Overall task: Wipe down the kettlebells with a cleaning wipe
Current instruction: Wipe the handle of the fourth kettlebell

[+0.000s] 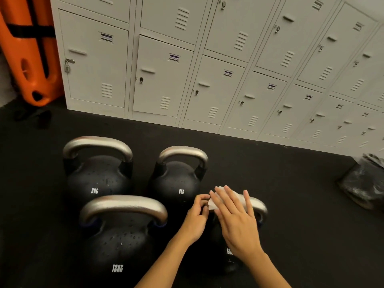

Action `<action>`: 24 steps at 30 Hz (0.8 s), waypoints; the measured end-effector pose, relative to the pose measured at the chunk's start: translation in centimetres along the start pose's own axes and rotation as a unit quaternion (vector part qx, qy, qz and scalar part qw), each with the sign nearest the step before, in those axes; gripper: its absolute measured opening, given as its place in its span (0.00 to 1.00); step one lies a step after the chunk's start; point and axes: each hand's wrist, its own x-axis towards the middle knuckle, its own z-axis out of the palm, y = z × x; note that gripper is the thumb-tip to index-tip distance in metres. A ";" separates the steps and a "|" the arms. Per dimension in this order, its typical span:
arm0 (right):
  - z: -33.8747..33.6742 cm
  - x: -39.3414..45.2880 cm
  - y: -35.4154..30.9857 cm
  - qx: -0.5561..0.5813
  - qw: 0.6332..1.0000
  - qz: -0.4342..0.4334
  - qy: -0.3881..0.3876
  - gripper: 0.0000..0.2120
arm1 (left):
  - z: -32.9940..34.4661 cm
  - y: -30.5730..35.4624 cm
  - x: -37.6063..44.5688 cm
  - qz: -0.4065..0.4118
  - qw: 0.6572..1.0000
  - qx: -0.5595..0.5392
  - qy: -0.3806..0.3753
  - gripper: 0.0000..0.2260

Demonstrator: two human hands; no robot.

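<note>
1. while the right hand [234, 217], fingers spread flat, presses the wipe [214, 201] onto the 5 o'clock kettlebell's handle [258, 206], the left hand [196, 215] pinches the wipe's edge.
2. handle wiping seems underway; next likely needs strokes along it, then the body.

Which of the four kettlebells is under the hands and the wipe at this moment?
The near right kettlebell, marked 12, mostly hidden by the arms. The right hand presses the white wipe on its handle; the other three stand untouched.
</note>
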 end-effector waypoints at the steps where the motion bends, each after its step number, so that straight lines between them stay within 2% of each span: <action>1: 0.1 0.0 -0.5 0.002 1.000 -0.001 -0.001 0.22 | 0.0 0.0 -0.1 -0.001 1.000 -0.005 -0.005 0.14; 5: 0.6 -1.5 -0.2 -0.003 0.999 -0.034 -0.007 0.22 | -0.1 0.2 -0.2 0.003 1.000 -0.009 -0.004 0.13; 10: -0.7 0.2 0.1 0.035 0.998 0.058 0.001 0.21 | 0.0 0.0 0.1 -0.002 1.000 0.010 0.001 0.14; 16: -0.3 -2.3 0.1 0.027 1.000 0.008 -0.008 0.23 | -0.1 -0.1 0.1 0.001 1.000 0.006 0.004 0.13; 22: -0.4 -2.6 0.5 0.048 0.992 0.115 0.026 0.23 | 0.0 -0.1 0.2 -0.009 1.000 0.016 0.004 0.13; 24: 0.1 -2.7 0.0 0.049 0.991 0.116 0.034 0.23 | -0.1 0.0 0.2 -0.010 1.000 0.015 0.001 0.13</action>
